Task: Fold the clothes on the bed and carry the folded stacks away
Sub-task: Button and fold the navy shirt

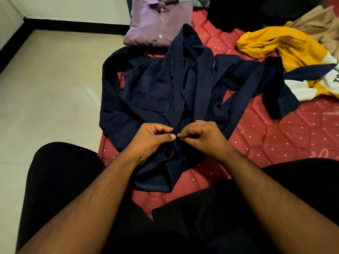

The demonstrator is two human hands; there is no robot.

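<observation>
At the centre of the frame, just above my knees, my left hand (153,137) and right hand (200,135) meet fingertip to fingertip on the front placket of the navy shirt (157,85). Both are curled narrow, pinching the two edges of cloth together, as I judge, to do up a button near the collar so the front holds flat for folding. The shirt lies spread across the red mattress (275,136), collar end toward me, one sleeve thrown to the right and its left side hanging over the bed's edge, so it needs squaring before any fold. In the upper middle the lilac shirt (156,24) sits already folded, kept clear of my working space. At upper right the yellow jersey (280,46) lies crumpled, still waiting its turn.
</observation>
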